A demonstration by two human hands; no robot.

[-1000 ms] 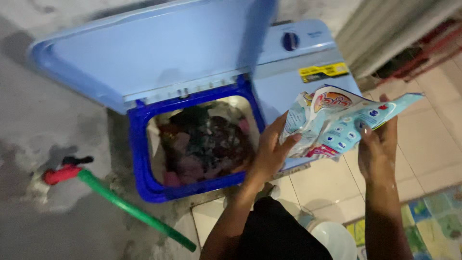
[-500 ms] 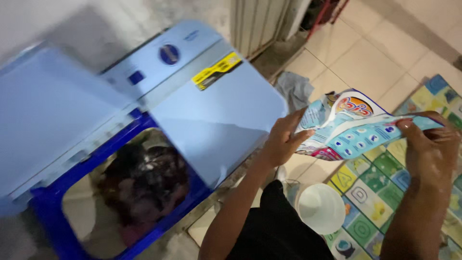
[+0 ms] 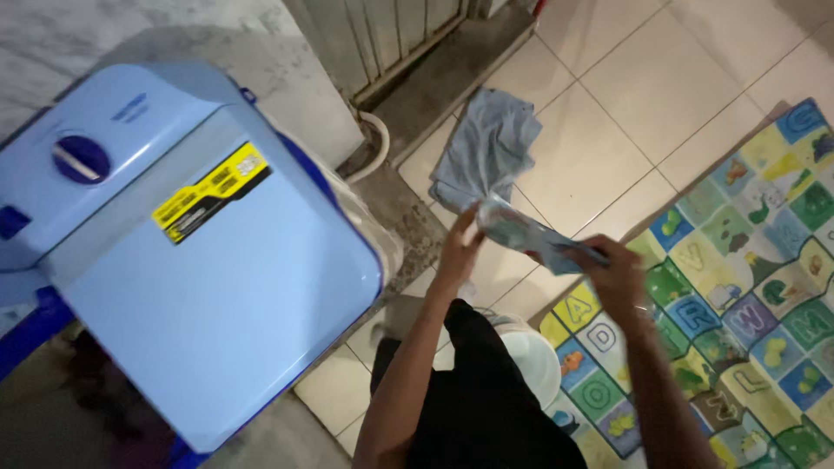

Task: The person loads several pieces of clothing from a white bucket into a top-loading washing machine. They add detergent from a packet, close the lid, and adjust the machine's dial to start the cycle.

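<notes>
The view has swung away from the open tub, seen a second ago with dark laundry inside, to the closed side of the washing machine [image 3: 208, 287] and the floor beside it; the detergent pouch [image 3: 521, 234], earlier spread wide, is now folded narrow, which suggests the pouring is over; the left hand [image 3: 458, 246] pinches its near end with fingers pressed together, and the right hand [image 3: 618, 276] has its grip closed over the far end, so the pouch hangs between them above the tiled floor [image 3: 608, 139]. The pouch looks thin, glossy and crinkled; the machine's lid is smooth pale-blue plastic with a yellow sticker [image 3: 211, 193]; a limp grey cloth [image 3: 489, 148] lies crumpled on the tiles; a colourful foam alphabet mat [image 3: 756, 287] covers the floor at right; a white bucket [image 3: 534, 365] stands below the arms.
</notes>
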